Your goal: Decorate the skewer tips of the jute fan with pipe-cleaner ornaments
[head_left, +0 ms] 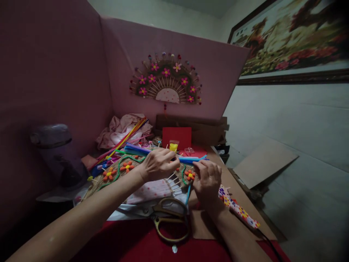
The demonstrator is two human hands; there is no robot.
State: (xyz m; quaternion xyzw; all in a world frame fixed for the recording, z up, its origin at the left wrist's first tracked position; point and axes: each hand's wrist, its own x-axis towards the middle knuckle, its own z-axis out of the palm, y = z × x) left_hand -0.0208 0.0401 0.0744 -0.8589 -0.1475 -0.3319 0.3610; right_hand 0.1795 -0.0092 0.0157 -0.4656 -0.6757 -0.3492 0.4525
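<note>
The left hand (160, 162) closes its grip on a bundle of blue chenille stems (189, 159) above the middle of the desk (131, 240), while the right hand (207, 176) has its thumb and fingers clamped together on the bundle's right end. Beneath the 2 hands lies a fan (127, 176) with orange flowers and green trim, and a pair of scissors (154, 215) with bronze-coloured handles rests between it and the desk's near edge. Along the right edge lies a flower-patterned corded tool (240, 211); toward the far edge stands a red card (177, 136).
</note>
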